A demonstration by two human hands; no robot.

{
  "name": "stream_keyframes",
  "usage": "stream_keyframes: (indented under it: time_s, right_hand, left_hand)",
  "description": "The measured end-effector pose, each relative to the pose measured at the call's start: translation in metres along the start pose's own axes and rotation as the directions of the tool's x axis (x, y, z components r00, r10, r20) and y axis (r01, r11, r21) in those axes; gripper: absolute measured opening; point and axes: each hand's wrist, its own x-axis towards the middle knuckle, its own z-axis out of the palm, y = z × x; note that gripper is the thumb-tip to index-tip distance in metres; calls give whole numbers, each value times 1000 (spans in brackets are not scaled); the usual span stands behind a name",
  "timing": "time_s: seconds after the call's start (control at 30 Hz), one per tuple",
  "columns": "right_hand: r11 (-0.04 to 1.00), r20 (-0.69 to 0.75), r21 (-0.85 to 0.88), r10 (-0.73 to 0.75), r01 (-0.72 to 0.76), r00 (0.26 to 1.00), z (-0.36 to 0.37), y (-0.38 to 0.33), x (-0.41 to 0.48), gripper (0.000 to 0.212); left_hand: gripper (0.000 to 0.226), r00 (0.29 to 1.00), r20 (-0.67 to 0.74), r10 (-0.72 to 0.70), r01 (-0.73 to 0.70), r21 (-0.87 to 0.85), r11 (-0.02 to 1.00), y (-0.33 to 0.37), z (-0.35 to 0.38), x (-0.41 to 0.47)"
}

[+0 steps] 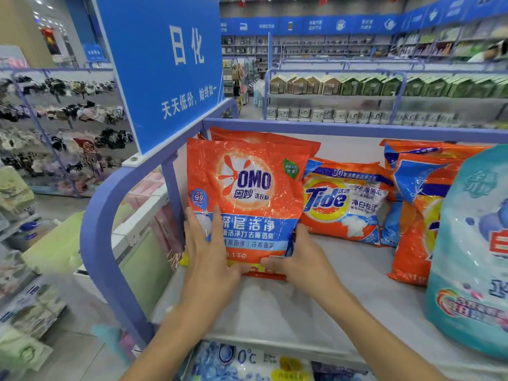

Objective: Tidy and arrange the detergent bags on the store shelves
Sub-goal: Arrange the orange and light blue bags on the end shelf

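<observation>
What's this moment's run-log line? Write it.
OMO bag upright on shelf | left hand presses front | right hand grips lower right edge | Tide bag beside

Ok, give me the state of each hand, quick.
Left hand: open, fingers flat against the OMO bag.
Right hand: grips the OMO bag's lower right edge.

"OMO" on orange bag [247, 199], "Tide" on neighbouring bag [346, 199], "日化" on blue sign [165, 64]
</observation>
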Motion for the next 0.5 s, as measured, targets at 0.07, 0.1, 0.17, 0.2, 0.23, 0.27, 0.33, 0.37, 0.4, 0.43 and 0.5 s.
stream_keyframes:
  time_s: [0.07, 0.1, 0.17, 0.2, 0.23, 0.27, 0.33, 0.37, 0.4, 0.43, 0.5]
  right_hand:
    - [1000, -9, 28, -6, 7, 1000, 2, 1, 3, 70]
    - [999, -10, 45, -7, 8, 1000, 3, 2, 3, 70]
    - [998, -16, 65, -20, 21, 1000, 4, 6, 0, 69]
    - [998, -25, 60, -35, 36, 999, 5, 7, -2, 68]
    - [997, -38, 40, -57, 58, 998, 5, 7, -5, 67]
    - [997, -49, 8, -82, 83, 995, 5, 7, -8, 66]
    - [990, -62, -60, -131, 127, 989, 5, 7, -14, 66]
    - [984, -58, -101, -153, 146, 987, 4, 6, -17, 66]
    - [975, -47, -150, -170, 161, 984, 2, 5, -21, 64]
    - [965, -36, -194, -187, 177, 982, -1, 5, -25, 63]
    - [937, -22, -286, -216, 201, 976, -12, 8, -36, 61]
  left_hand:
    - [128, 1000, 5, -14, 15, -31, 999, -1, 1, 5]
    - [127, 999, 17, -27, 27, -29, 999, -1, 1, 6]
    - [124, 1000, 15, -25, 25, -5, 1000, -2, 1, 7]
    - [124, 1000, 3, -16, 16, 6, 1000, -3, 1, 6]
    - [122, 1000, -7, -9, 9, 13, 1000, -3, 2, 4]
    - [121, 1000, -14, -6, 6, 19, 1000, -3, 1, 3]
    - [118, 1000, -21, 4, -3, 37, 999, -3, -1, -2]
    - [115, 1000, -25, 7, -6, 47, 999, -3, -1, -6]
    - [112, 1000, -29, 10, -8, 66, 998, -2, -1, -10]
    - [108, 999, -31, 14, -11, 98, 995, -1, -1, -14]
    - [100, 999, -39, 25, -19, 149, 989, 5, 2, -24]
